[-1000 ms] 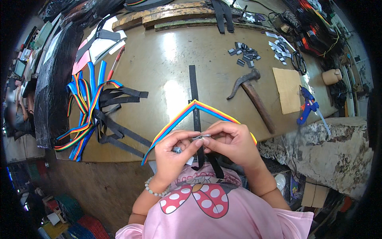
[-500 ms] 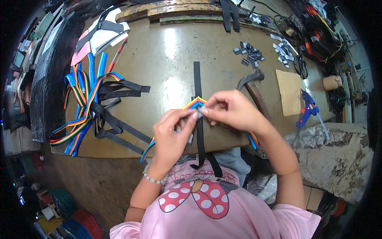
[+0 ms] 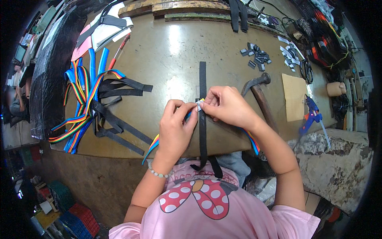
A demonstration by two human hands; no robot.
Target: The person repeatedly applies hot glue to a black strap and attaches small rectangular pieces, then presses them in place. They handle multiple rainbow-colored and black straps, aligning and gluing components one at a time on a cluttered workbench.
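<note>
Small white label point(image 3: 199, 106) pinched by left hand point(image 3: 177, 127) and right hand point(image 3: 229, 104); black strap point(image 3: 203, 139) draped over table edge point(image 3: 119, 155); hammer point(image 3: 264, 104) seen near right hand.

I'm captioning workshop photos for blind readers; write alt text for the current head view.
A person's right hand pinches a small pale tag over an upright black strap on a worktable, the left hand's fingertips close beside it. Striped and black straps lie heaped at left; a hammer, small dark pieces and a blue glue gun sit at right.
</note>
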